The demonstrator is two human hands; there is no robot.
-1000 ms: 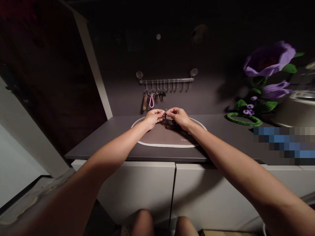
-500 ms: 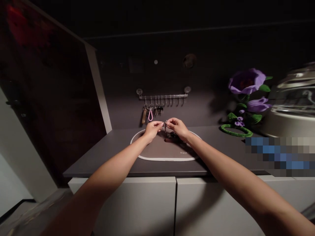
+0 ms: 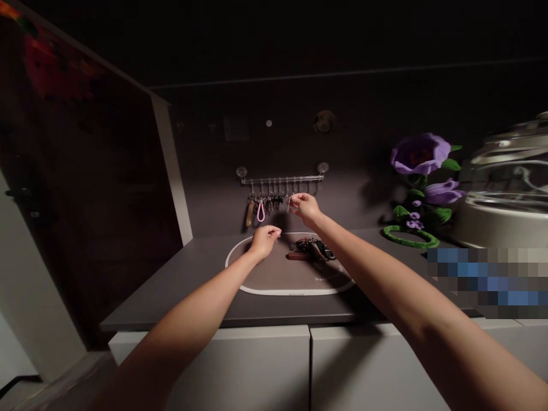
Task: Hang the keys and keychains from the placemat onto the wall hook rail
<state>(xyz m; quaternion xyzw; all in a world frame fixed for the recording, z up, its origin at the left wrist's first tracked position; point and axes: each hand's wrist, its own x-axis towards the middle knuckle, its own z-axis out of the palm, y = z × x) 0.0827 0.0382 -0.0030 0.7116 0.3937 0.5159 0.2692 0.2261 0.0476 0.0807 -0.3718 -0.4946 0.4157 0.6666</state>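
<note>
1. Our 2 hands are apart: the right hand (image 3: 305,208) is raised near the wall, and the left hand (image 3: 265,241) is lower, over the left part of the mat.
2. The right hand's fingertips pinch a thin metal piece (image 3: 289,201), too small for us to name, just below the clear hook rail (image 3: 280,180).
3. The left hand's finger and thumb are drawn close, and we cannot tell whether they hold anything.
4. A bunch of keys (image 3: 312,249) lies on the oval mat (image 3: 291,291), just right of the left hand and touching neither hand.
5. On the rail's left hooks hang more keys (image 3: 270,201), a pink loop (image 3: 260,212) and a tan fob (image 3: 249,214).
6. The mat sits on a dark counter (image 3: 192,268) above 2 white cabinet doors (image 3: 257,365).
7. At the right stands a pot with a glass lid (image 3: 509,165); we cannot see what is inside it.
8. Between the mat and the pot stand artificial purple flowers (image 3: 419,154) with a green ring (image 3: 409,237) at their base.
</note>
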